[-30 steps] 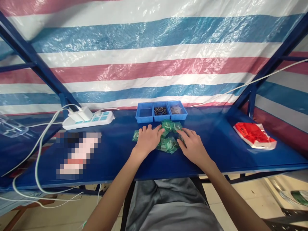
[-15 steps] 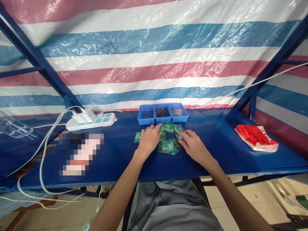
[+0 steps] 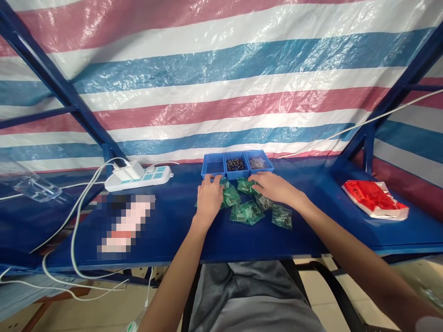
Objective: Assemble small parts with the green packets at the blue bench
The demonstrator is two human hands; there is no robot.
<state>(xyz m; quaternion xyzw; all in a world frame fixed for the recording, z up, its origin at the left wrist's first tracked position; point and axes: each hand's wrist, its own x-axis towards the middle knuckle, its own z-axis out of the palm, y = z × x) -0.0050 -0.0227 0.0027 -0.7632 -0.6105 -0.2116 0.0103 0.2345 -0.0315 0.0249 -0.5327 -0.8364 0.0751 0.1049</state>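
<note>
Small green-tinted clear bags holding short metal pieces lie in a loose cluster (image 3: 246, 212) on the blue table. My left hand (image 3: 209, 197) rests palm-down at the cluster's left side, fingers apart, partly covering bags there. Coming in from the right, my right hand (image 3: 275, 187) has its fingers and thumb apart at the edge of an upper green bag (image 3: 245, 186). One bag (image 3: 282, 216) sits apart at the lower right. What lies beneath my palms is hidden.
A blue three-part bin (image 3: 237, 174) stands just behind, with dark small parts and clear pieces in two compartments. A white power strip (image 3: 138, 181) with cables is at left, near a blurred-out item (image 3: 128, 223). A red-and-white packet (image 3: 375, 198) lies at right.
My right hand has moved up toward the bin, and a bag now shows at the lower right. My left hand has turned and shifted slightly; the bags are more spread out.
</note>
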